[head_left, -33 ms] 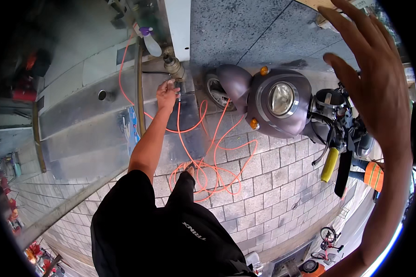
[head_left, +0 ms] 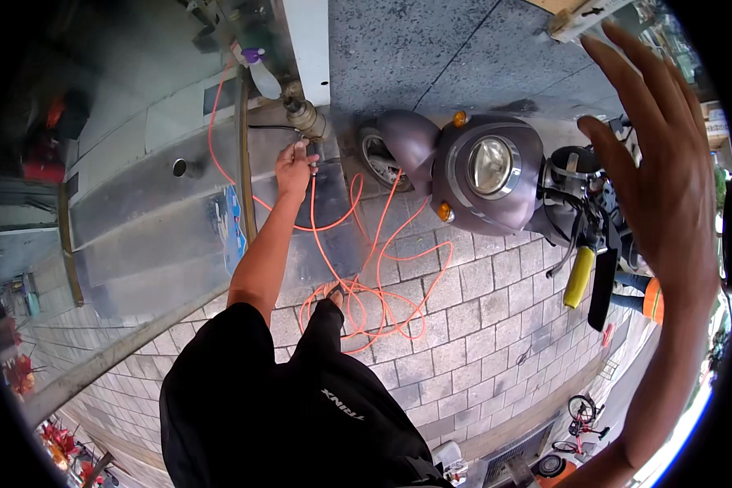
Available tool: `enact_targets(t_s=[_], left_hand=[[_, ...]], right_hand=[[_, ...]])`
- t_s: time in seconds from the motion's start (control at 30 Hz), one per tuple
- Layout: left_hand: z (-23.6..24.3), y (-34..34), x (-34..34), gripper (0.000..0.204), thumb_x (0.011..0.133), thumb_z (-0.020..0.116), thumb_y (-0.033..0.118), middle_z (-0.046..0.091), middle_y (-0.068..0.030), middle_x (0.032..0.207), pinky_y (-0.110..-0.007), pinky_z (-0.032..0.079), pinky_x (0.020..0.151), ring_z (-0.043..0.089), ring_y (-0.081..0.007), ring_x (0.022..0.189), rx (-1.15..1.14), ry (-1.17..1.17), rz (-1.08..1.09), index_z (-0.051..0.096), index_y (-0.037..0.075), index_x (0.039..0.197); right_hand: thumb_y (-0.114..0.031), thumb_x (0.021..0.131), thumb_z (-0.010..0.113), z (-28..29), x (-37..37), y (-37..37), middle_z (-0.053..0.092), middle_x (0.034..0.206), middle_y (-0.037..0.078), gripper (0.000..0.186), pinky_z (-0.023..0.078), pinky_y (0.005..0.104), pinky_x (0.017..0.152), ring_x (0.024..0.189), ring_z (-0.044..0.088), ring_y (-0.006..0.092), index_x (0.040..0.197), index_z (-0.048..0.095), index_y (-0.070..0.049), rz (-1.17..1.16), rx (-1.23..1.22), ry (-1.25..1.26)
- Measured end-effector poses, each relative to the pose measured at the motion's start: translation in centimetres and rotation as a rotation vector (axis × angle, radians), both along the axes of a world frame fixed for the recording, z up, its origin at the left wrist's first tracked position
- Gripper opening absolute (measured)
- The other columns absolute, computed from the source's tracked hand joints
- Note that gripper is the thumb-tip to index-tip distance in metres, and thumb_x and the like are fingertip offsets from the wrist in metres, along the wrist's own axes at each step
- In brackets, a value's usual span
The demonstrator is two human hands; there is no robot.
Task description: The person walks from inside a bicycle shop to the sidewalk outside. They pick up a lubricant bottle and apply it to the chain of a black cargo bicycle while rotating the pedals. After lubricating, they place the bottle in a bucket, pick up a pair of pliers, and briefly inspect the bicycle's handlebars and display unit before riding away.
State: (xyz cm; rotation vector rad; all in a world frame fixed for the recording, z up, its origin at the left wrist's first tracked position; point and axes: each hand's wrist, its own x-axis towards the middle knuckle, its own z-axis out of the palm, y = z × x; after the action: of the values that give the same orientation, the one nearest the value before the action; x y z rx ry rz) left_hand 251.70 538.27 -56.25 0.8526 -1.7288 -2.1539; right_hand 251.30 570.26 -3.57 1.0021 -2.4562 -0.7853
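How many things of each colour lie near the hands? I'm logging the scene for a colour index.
Orange: 1, the hose coiled on the paving, its end at the left hand
Purple-grey: 1, the scooter
Yellow: 1, the handlebar grip
White with purple top: 1, the spray bottle
Total: 4
The right hand is raised, fingers spread, holding nothing.

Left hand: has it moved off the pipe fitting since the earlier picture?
No. The left hand sits just below the brass pipe fitting, at the top of the orange hose, as before.
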Motion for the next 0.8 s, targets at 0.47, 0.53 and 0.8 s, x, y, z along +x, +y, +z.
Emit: enact_targets(t_s=[0.47,0.53,0.8], left_hand=[[48.1,26.1,19.6,0.039,0.108,0.057,0.029,0.071,-0.0125,0.109,-0.029,0.052,0.060,0.070,-0.0176,0.082,-0.222,0.807,-0.775,0.068,-0.007,0.116],[54.8,31.3,23.9,0.038,0.108,0.057,0.031,0.071,-0.0127,0.114,-0.028,0.052,0.059,0.071,-0.0159,0.082,-0.316,0.952,-0.930,0.070,-0.004,0.116],[71.3,50.3,44.5,0.031,0.107,0.056,0.029,0.069,-0.0053,0.068,-0.024,0.047,0.045,0.061,-0.0103,0.050,-0.305,1.272,-1.204,0.071,0.003,0.101]], right_hand=[[-0.018,0.095,0.072,-20.3,60.8,19.0,0.070,0.124,0.022,0.043,0.048,0.0403,0.104,0.119,0.066,0.0321,0.130,0.063,0.005,-1.145,-1.645,-0.024],[-0.022,0.095,0.072,-23.9,68.8,19.8,0.070,0.125,0.024,0.045,0.048,0.0405,0.104,0.118,0.066,0.0327,0.130,0.064,0.007,-1.184,-1.783,0.035],[-0.024,0.095,0.071,-25.7,91.7,20.0,0.069,0.124,0.027,0.048,0.050,0.0424,0.102,0.116,0.067,0.0357,0.129,0.063,0.009,-1.434,-1.870,0.433]])
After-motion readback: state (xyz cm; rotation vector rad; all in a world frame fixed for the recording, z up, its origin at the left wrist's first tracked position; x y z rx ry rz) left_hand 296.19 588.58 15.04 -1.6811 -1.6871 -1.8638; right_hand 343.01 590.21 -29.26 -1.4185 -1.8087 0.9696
